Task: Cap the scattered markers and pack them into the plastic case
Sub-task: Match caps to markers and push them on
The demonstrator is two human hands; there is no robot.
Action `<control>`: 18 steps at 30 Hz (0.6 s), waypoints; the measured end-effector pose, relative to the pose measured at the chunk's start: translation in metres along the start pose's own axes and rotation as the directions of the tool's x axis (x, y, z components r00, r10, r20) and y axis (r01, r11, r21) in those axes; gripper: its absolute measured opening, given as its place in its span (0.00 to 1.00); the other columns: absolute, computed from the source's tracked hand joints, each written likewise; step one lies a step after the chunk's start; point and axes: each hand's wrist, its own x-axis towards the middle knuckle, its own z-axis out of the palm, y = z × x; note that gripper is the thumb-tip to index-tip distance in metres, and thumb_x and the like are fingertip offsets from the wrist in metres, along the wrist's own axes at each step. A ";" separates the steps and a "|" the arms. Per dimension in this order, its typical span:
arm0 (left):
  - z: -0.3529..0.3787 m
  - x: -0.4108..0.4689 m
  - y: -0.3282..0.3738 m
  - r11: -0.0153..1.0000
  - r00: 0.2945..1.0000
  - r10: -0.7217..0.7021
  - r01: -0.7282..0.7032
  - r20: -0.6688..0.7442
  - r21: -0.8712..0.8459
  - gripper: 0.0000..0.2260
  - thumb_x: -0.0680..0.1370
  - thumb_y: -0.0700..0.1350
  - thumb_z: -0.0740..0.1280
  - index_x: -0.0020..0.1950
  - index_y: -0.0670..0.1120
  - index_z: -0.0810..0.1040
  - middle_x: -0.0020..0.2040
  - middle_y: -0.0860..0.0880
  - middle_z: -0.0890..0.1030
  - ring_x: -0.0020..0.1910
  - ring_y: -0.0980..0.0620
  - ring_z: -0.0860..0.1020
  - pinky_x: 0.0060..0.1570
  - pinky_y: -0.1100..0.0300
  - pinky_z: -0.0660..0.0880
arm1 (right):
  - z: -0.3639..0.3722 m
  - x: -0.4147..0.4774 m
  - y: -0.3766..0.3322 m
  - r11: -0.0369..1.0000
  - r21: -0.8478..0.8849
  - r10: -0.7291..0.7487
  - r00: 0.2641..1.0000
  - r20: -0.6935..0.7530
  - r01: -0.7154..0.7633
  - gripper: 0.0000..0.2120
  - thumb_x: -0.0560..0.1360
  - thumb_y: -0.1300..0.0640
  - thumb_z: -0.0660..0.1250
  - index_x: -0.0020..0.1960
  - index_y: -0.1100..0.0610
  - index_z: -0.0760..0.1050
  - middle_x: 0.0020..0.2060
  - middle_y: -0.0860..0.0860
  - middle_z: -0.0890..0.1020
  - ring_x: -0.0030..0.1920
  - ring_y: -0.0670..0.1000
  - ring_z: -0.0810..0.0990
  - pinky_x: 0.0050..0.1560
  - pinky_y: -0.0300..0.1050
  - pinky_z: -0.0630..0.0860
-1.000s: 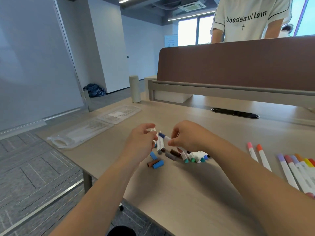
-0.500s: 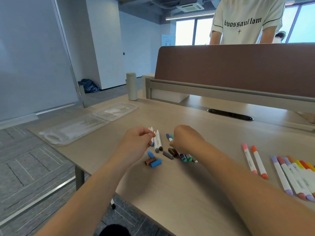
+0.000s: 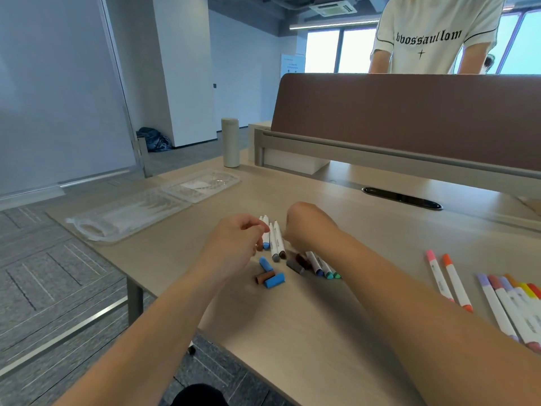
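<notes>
While both hands hovered low over the desk [image 3: 322,332], the left hand [image 3: 234,247] had its fingers curled, thumb and forefinger tips meeting right against a blue-ended marker [image 3: 265,234]. Whether it truly pinched that marker, I could not tell. The right hand [image 3: 307,227] showed only its back, fingers folded down out of sight, so its grip could not be judged either.

Between the two hands lay two white markers [image 3: 276,240] side by side. Just nearer the camera than the left fingertips sat loose caps: a blue cap [image 3: 265,263], a brown cap [image 3: 265,277] and a second blue cap [image 3: 274,280] touching it. Under the right wrist a grey cap [image 3: 295,266] lay beside a short row of markers [image 3: 322,266].

The plastic case [image 3: 126,215] lay open, well off to the left of the left hand. A spread of capped markers [image 3: 456,282] lay well to the right of the right forearm.
</notes>
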 end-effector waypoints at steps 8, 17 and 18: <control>-0.010 0.003 -0.006 0.999 1.000 0.008 -0.007 -0.022 0.043 0.08 0.81 0.45 0.62 0.50 0.50 0.82 0.37 0.51 0.78 0.32 0.56 0.71 0.35 0.61 0.67 | 0.002 0.012 -0.025 0.996 -0.083 0.019 0.994 0.112 -0.010 0.09 0.75 0.62 0.67 0.36 0.59 0.71 0.33 0.52 0.73 0.32 0.49 0.70 0.33 0.40 0.69; 0.002 0.001 0.000 0.917 0.994 0.073 -0.099 0.082 0.386 0.06 0.77 0.48 0.68 0.52 0.50 0.81 0.46 0.53 0.80 0.42 0.57 0.78 0.41 0.63 0.74 | -0.018 -0.011 -0.003 0.983 0.186 -0.008 1.000 0.027 0.003 0.09 0.74 0.61 0.66 0.35 0.61 0.76 0.29 0.54 0.76 0.31 0.53 0.75 0.38 0.44 0.74; 0.007 0.002 0.003 0.891 0.990 0.077 -0.120 0.115 0.438 0.08 0.77 0.50 0.68 0.53 0.50 0.81 0.47 0.53 0.80 0.41 0.57 0.77 0.39 0.64 0.73 | -0.020 -0.015 0.003 0.976 0.219 -0.003 1.000 0.028 -0.004 0.09 0.74 0.60 0.67 0.36 0.62 0.77 0.28 0.54 0.77 0.30 0.52 0.75 0.39 0.45 0.75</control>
